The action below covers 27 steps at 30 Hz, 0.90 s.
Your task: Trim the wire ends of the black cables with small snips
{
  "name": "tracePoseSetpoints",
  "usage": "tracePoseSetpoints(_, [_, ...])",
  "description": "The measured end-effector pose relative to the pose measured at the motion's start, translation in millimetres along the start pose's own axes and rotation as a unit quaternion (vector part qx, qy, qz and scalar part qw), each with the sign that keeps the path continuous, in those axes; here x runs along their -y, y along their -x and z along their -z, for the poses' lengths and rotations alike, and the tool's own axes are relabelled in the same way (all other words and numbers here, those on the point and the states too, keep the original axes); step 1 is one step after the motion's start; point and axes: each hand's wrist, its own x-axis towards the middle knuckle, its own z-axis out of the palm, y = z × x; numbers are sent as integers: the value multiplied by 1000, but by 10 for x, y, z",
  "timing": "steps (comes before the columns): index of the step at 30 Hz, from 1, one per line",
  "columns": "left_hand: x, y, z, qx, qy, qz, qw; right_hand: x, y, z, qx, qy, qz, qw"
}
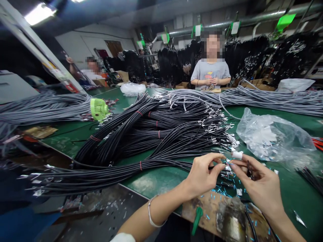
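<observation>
My left hand [203,174] pinches the end of a black cable [151,163] with bare metal terminals, low in the middle of the view. My right hand [257,183] is closed just to its right, gripping a small white plastic connector [237,155] at the fingertips and a dark piece in the palm. The two hands nearly touch at the cable tip. Big bundles of black cables [156,134] tied with red bands fan across the green table [161,181] toward my hands.
A clear plastic bag of white connectors [274,137] lies right of the cables. Grey cable bundles [277,99] run along the far side, with more at far left. A green handheld fan [99,109] lies left. One person [211,72] stands opposite; another person sits far left.
</observation>
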Motion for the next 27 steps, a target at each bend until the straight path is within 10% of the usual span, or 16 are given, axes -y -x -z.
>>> tracePoseSetpoints(5, [60,43,-95,-28,27,-7,999,-14,96,-69,-13,68,85,994])
tracePoseSetpoints(13, [138,-133,122,28,309,118,943,-34,-145,9,-14,66,17,998])
tracePoseSetpoints(17, [190,-155,178,272,79,144,948,-11,-197,101,-49,110,29,992])
tracePoseSetpoints(21, [352,-123,123,142,-197,93,966,26,-165,119,-21,224,80,971])
tracePoseSetpoints(27, [600,-147,105,76,-316,71,943,33,-172,132,-11,270,130,954])
